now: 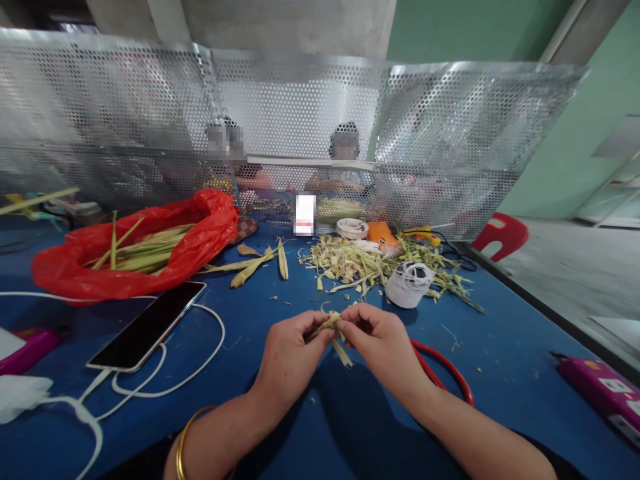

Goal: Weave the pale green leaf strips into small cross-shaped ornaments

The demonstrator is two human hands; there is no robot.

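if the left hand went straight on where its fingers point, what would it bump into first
Likely the right hand, just across the plant strip that the left hand pinches, though exact depth there is unclear.

There were the wearer's two hands (287, 353) (384, 343), one red bag (213, 223), one dark-screened phone (150, 327), one gold bangle (181, 443), one red chair (518, 233).

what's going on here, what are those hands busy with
A person's left hand and right hand pinch a pale strip between their fingertips, over a blue table. Beyond them lies a heap of scraps. Off to the left, a red bag holds long leaves, with a phone nearby.
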